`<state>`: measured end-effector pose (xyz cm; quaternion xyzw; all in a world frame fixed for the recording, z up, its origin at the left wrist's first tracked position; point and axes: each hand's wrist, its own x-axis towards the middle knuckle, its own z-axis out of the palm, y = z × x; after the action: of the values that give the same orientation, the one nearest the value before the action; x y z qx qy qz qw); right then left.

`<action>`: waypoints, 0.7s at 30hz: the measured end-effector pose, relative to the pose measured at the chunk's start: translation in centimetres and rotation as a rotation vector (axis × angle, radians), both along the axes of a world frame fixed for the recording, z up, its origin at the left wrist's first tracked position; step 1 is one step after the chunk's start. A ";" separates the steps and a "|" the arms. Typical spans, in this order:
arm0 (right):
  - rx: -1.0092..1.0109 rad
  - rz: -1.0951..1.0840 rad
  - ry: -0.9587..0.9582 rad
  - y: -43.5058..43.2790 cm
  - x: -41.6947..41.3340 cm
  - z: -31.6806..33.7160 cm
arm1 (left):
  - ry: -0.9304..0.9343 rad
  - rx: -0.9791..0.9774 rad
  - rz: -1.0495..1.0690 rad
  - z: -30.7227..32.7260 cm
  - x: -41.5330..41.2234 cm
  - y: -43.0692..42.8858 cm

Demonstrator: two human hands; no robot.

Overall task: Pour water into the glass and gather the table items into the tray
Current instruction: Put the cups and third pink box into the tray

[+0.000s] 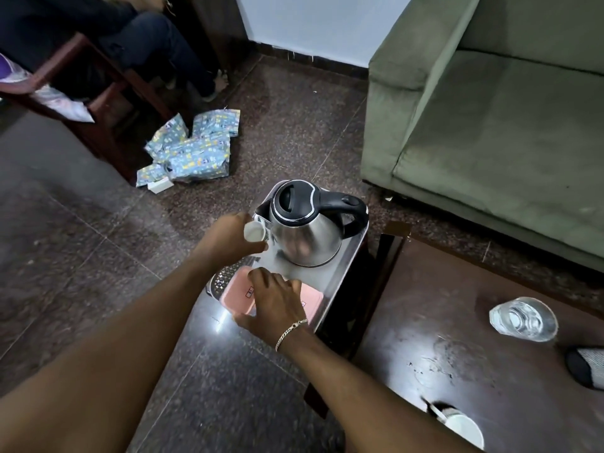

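Hands work over the tray (354, 238) at centre frame, which sits on a dark stand beside the counter (457, 322). The left hand (228, 235) curls its fingers (258, 247) around a small white cup (254, 231), tipped on its side with the mouth toward the camera, held just beside the kettle (305, 223) — likely to fit it into the narrow gap on the kettle's left. The right hand (276, 304) rests on a pink box (235, 297) at the tray's near end, fingers spread loosely across the lid and thumb at the near edge, probably steadying or nudging it inward; whether it truly grips, I cannot tell.

The kettle fills the far half of the tray, the box the near half, so free room is slim: a strip between them and the left margin. The tray's near left rim overhangs the floor, so the box should go inward, not outward.

The glass (523, 318), with water in it, stands at right frame on the counter, well apart from the tray. A white bowl (464, 429) with a utensil sits at the counter's lower edge. Both look still to be gathered.
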<state>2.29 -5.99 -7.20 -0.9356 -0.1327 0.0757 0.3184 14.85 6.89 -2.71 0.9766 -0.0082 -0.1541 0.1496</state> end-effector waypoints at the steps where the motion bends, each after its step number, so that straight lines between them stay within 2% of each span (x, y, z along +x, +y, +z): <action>1: -0.014 -0.022 -0.015 0.4 0.2 -0.4 | 0.008 -0.001 0.006 -0.2 0.3 0.2; 7: -0.055 -0.044 0.000 2.4 1.9 -1.8 | 0.036 0.011 -0.006 -0.8 1.0 0.3; 15: -0.250 0.019 -0.005 2.7 2.5 -3.5 | 0.052 0.048 -0.093 -2.8 0.8 -0.5; 21: -0.271 0.056 0.026 2.6 3.1 -3.8 | 0.026 0.110 -0.153 -4.3 0.5 -0.9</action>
<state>5.39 -3.44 -11.04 -0.9648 -0.1430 0.1139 0.1888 15.39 6.00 -7.05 0.9778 -0.0725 -0.1778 0.0836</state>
